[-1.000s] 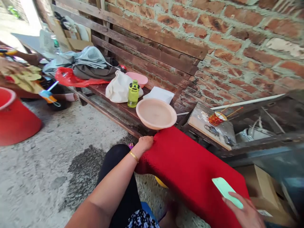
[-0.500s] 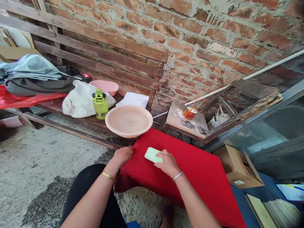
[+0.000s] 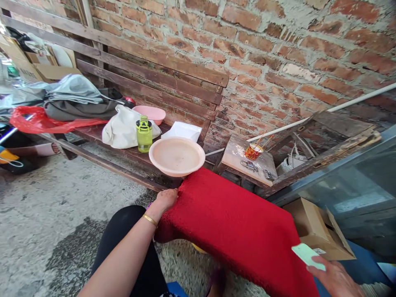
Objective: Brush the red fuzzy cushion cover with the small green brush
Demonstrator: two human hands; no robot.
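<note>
Red cloth (image 3: 235, 218) covers a low surface in front of me, hanging over its near side. My left hand (image 3: 167, 199) is closed at the cloth's left edge, its fingers gripping the border just below the basin. Out past the cloth's right side, my right hand (image 3: 335, 274) pinches a pale green flat block (image 3: 307, 255) with rounded corners; I cannot tell its exact kind. A shallow, pale pink basin (image 3: 177, 156) sits at the bench end, beyond my left hand.
A wooden bench (image 3: 130, 175) holds a green bottle (image 3: 144, 136), a white cloth bag (image 3: 120, 130) and a pink tub (image 3: 151, 113). A small wooden stand (image 3: 232, 161) carries a patterned cup (image 3: 253, 152) and a padlock (image 3: 249, 166). A cardboard box (image 3: 315, 225) stands right of the red cloth.
My right hand has moved right and toward me with the pale green block, from above the cloth's middle to beyond its right side. My left hand stays at the cloth's left edge.
</note>
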